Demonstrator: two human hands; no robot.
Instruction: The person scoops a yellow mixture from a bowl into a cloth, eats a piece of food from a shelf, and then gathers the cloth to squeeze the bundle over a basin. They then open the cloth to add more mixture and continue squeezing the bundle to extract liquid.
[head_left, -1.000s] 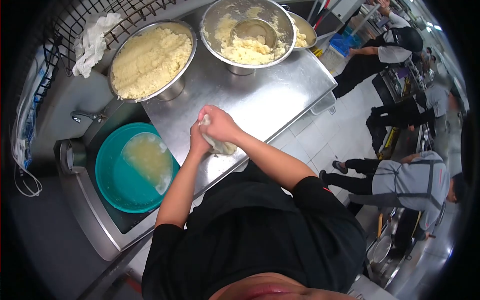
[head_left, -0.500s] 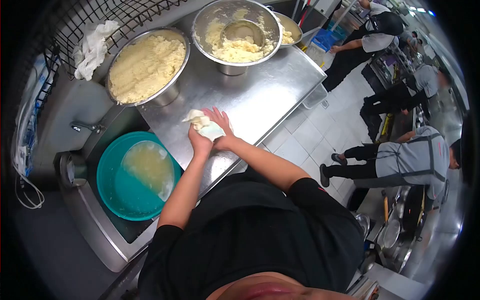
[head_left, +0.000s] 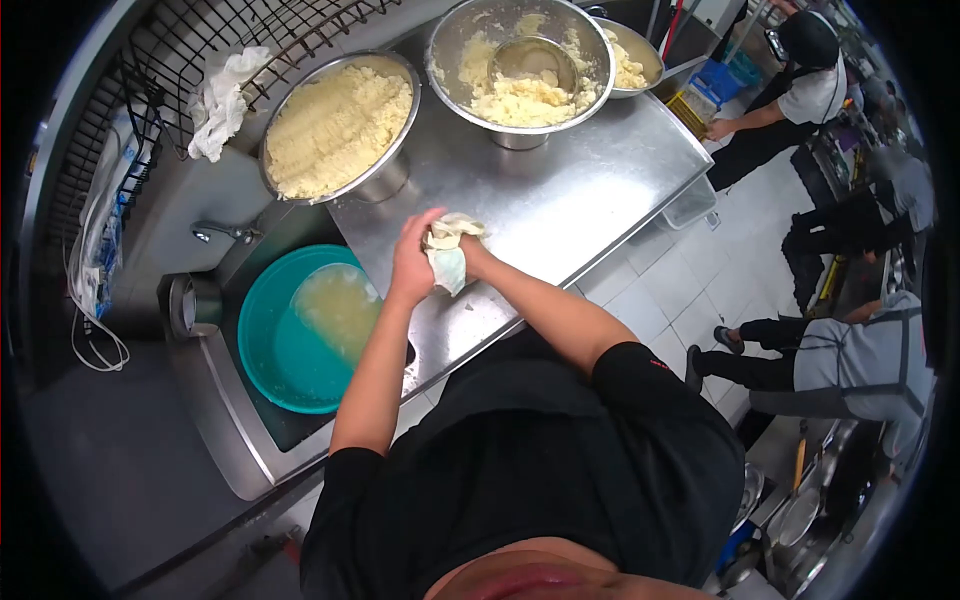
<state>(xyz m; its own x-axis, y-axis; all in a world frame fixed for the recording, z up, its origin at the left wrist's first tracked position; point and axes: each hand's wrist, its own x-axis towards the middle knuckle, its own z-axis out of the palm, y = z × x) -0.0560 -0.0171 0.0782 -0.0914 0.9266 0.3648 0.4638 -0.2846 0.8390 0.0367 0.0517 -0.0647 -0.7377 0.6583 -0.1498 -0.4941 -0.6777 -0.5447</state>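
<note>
A damp-looking whitish cloth (head_left: 448,262) is bunched between my two hands above the steel counter (head_left: 560,195). My left hand (head_left: 411,262) presses on its left side, fingers close together and pointing up. From the other side my right hand (head_left: 474,258) grips it, with most of its fingers hidden behind the folds. One end of the cloth hangs down between my wrists. To the left, a green tub (head_left: 268,345) with cloudy water sits in the sink.
A steel bowl heaped with pale yellow crumbly food (head_left: 340,130) stands at the back left. Beside it is another bowl (head_left: 450,85) holding a smaller round dish. Another white cloth (head_left: 225,100) hangs from a wire rack (head_left: 165,65). Several people stand at right.
My hands have turned around the cloth: the left fingers now reach up beside it, while the right fingers have gone behind it. The whole view has shifted.
</note>
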